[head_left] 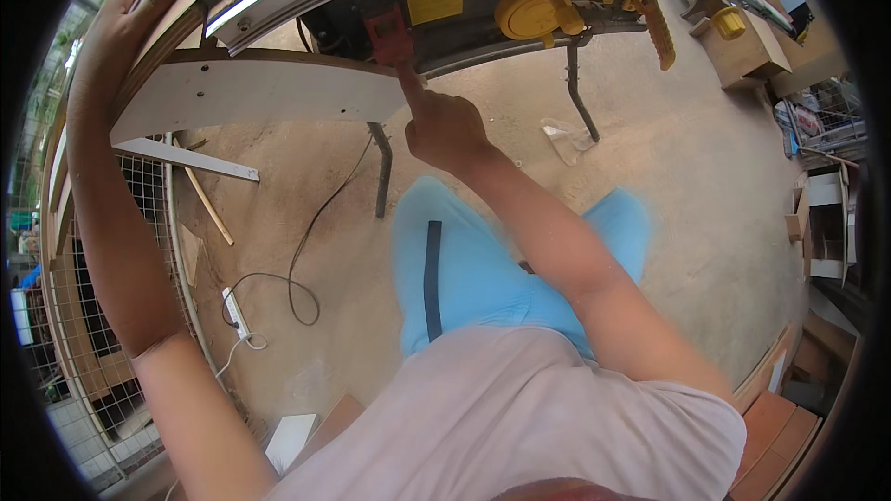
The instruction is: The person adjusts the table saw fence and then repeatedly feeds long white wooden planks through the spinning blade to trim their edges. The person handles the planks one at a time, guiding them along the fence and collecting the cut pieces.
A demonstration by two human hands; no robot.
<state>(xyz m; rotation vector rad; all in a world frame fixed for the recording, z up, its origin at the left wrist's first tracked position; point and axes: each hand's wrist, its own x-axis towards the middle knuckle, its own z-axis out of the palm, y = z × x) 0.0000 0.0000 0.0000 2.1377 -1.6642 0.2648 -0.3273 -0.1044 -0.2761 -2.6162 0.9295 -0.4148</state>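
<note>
Press red switch (pixel 388 32), upper centre, squarely: curled right hand (pixel 449 133), forefinger (pixel 407 83) out. Brace spread left hand (pixel 116 32) on wooden edge (pixel 176 37).

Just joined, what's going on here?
A person stands at a machine, right hand with its index finger stretched out to the red switch on the front. The fingertip appears to touch its lower part; whether it is pressing, I can't tell. The left hand rests on the wooden edge at the upper left. The yellow wheel right of the switch is untouched, and a white power strip lies on the floor.
</note>
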